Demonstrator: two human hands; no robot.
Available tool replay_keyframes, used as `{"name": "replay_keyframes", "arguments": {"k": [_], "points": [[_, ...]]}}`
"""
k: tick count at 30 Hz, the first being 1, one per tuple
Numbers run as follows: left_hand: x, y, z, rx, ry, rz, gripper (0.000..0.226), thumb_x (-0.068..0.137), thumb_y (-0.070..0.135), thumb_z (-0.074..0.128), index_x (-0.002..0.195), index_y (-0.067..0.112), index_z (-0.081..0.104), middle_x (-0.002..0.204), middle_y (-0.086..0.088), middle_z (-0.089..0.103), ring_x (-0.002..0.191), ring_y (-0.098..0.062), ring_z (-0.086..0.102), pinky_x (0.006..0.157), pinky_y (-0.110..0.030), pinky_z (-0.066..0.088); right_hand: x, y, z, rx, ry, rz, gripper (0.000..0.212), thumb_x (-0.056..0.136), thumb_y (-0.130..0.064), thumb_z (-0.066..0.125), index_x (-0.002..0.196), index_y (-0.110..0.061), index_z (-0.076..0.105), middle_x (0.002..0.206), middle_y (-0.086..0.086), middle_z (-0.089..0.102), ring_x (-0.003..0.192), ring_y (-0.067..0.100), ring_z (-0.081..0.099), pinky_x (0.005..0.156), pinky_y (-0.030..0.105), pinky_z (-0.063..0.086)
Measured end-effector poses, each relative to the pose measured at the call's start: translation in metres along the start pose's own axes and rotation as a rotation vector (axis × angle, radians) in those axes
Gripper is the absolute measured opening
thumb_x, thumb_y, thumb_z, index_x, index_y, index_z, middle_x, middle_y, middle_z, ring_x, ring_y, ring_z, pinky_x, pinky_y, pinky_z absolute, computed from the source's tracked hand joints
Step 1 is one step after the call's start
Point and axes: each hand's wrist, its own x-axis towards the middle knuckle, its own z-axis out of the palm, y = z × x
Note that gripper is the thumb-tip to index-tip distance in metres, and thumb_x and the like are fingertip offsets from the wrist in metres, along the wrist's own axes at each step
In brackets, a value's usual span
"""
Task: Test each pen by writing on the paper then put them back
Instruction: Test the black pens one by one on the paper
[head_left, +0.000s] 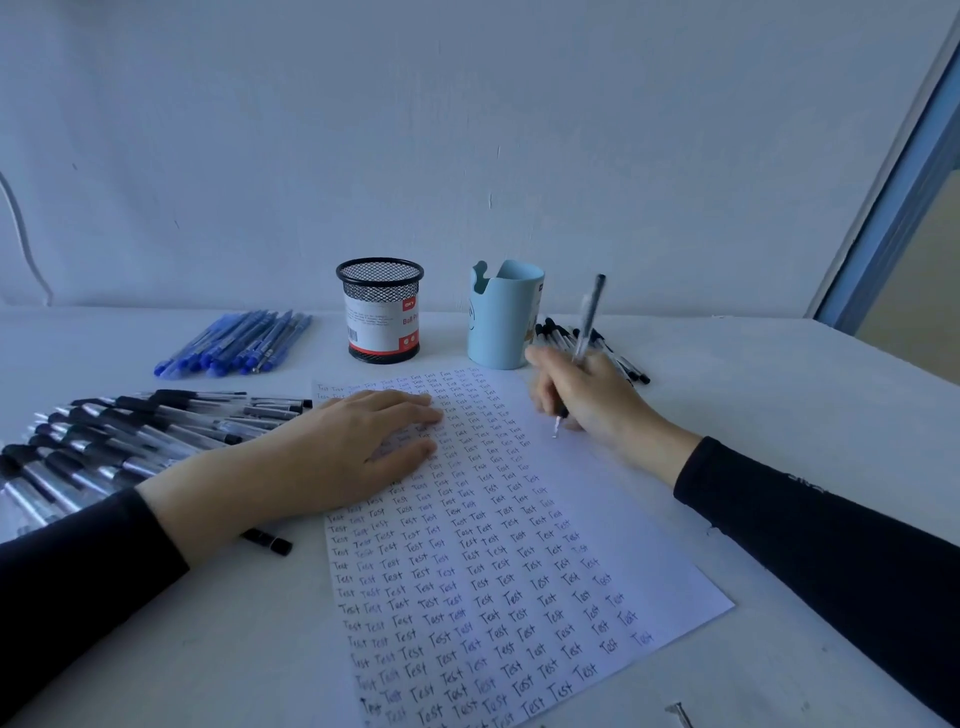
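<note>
A white sheet of paper lies in the middle of the table, covered with rows of the handwritten word "Test". My left hand lies flat on the sheet's upper left part, fingers straight, pressing it down. My right hand grips a clear pen with a black grip upright. Its tip points down at the paper's bare right margin near the top. A black pen cap lies on the table beside my left wrist.
Several black pens lie spread at the left and several blue pens at the back left. A black mesh cup and a light blue cup stand behind the paper. More black pens lie behind my right hand.
</note>
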Motion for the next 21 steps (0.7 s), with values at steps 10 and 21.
{"name": "replay_keyframes", "arguments": {"k": [10, 21], "points": [[0.000, 0.001, 0.000, 0.006, 0.019, -0.007, 0.061, 0.090, 0.066, 0.024, 0.145, 0.043, 0.034, 0.153, 0.027, 0.026, 0.139, 0.005, 0.025, 0.118, -0.026, 0.020, 0.013, -0.006, -0.017, 0.439, -0.123, 0.147, 0.030, 0.103, -0.035, 0.041, 0.107, -0.019, 0.066, 0.064, -0.006, 0.061, 0.046, 0.012, 0.031, 0.052, 0.032, 0.015], [0.000, 0.001, 0.000, 0.016, 0.009, -0.004, 0.063, 0.089, 0.068, 0.022, 0.146, 0.044, 0.033, 0.152, 0.029, 0.024, 0.139, 0.007, 0.023, 0.119, -0.027, 0.020, 0.017, -0.003, -0.028, 0.764, -0.199, 0.270, 0.023, 0.083, -0.039, 0.065, 0.096, -0.020, 0.065, 0.066, -0.011, 0.058, 0.045, 0.006, 0.029, 0.041, 0.017, 0.028]]}}
